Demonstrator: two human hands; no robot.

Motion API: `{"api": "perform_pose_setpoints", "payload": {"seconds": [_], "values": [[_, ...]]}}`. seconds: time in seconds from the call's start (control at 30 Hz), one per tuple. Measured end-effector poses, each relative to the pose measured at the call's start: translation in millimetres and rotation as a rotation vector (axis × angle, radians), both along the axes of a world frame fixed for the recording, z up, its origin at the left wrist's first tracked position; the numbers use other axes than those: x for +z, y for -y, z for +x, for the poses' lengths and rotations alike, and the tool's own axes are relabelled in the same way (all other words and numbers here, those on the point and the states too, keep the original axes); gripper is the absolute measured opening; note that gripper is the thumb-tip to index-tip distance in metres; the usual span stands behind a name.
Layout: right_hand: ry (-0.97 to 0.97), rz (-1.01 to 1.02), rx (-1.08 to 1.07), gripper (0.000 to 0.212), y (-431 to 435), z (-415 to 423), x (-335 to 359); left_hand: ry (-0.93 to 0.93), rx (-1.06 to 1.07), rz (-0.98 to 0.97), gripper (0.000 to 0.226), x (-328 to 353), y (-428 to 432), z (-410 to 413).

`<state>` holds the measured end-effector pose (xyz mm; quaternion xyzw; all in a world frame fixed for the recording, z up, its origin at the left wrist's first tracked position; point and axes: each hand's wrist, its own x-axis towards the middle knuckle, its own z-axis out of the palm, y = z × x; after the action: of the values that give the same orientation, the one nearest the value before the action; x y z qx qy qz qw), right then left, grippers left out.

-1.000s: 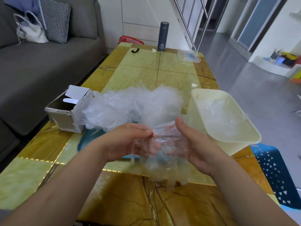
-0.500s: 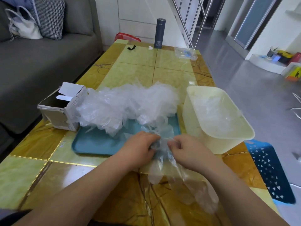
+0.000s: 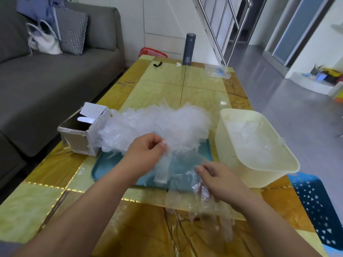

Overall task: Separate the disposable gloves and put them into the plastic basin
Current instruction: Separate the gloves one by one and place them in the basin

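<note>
A heap of clear disposable gloves (image 3: 157,125) lies on a teal tray (image 3: 111,164) in the middle of the table. To its right stands a cream plastic basin (image 3: 278,164) with several gloves (image 3: 248,134) inside. My left hand (image 3: 146,154) pinches one clear glove (image 3: 163,169) at the heap's near edge; the glove hangs down over the tray. My right hand (image 3: 217,180), lower and to the right, grips another clear glove (image 3: 213,210) that drapes over the table's front part.
An open cardboard box (image 3: 83,134) sits left of the tray. A dark flask (image 3: 187,50) and a clear packet (image 3: 219,71) stand at the table's far end. A grey sofa (image 3: 46,80) is on the left, a blue perforated stool (image 3: 319,206) at the right.
My hands, close together half a second ago, have pulled apart: the left rose toward the heap with one glove, the right stayed low with the other.
</note>
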<state>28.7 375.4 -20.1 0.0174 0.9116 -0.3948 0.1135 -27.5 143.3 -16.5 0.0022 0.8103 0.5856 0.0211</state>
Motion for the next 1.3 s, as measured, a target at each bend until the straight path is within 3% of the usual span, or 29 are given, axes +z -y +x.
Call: {"api": "perform_pose_setpoints", "payload": {"seconds": [0.07, 0.13, 0.27, 0.37, 0.47, 0.5, 0.67, 0.8, 0.9, 1.03, 1.17, 1.3], "values": [[-0.01, -0.039, -0.1, 0.035, 4.4, 0.9, -1.6, 0.202, -0.06, 0.391, 0.018, 14.7, 2.6, 5.3], [0.0, -0.108, -0.174, 0.04, 7.5, 0.1, -4.5, 0.328, -0.17, 0.576, 0.02, 19.7, 2.8, 10.1], [0.057, -0.319, -0.287, 0.036, 10.7, 0.5, -4.7, 0.439, -0.237, 0.476, 0.016, 12.4, -8.0, 15.6], [0.128, -0.547, -0.27, 0.02, 17.0, 4.9, 8.5, 0.528, -0.257, 0.418, 0.041, 10.7, -17.9, 20.2], [0.118, -0.681, -0.21, 0.018, 17.1, 5.3, 18.5, 0.422, -0.348, 0.255, 0.057, 4.0, -22.0, 23.6], [0.117, -0.724, -0.186, 0.021, 16.2, 5.1, 19.8, 0.378, -0.342, 0.249, 0.052, 3.0, -23.5, 25.3], [0.197, -0.98, -0.315, 0.027, 19.7, 4.7, 19.8, 0.381, -0.076, 0.38, 0.023, -8.0, -28.4, 24.0], [0.25, -1.185, -0.233, 0.062, 17.3, 3.8, 24.1, 0.478, -0.051, 0.558, 0.012, -4.6, -32.4, 24.6], [0.162, -1.125, -0.123, 0.046, 17.4, 3.5, 18.2, 0.504, -0.171, 0.659, 0.012, 1.9, -34.5, 28.0], [0.054, -0.986, -0.245, 0.023, 14.3, -0.4, 5.6, 0.474, -0.334, 0.479, 0.033, -5.9, -30.6, 28.7], [0.015, -0.826, -0.382, 0.022, 8.2, -4.8, 1.2, 0.35, -0.488, -0.015, 0.024, -9.3, -6.9, 19.8], [0.069, -0.728, -0.367, 0.027, 2.2, -5.6, 2.1, 0.364, -0.559, -0.418, 0.012, -4.4, 21.0, 9.6]]}}
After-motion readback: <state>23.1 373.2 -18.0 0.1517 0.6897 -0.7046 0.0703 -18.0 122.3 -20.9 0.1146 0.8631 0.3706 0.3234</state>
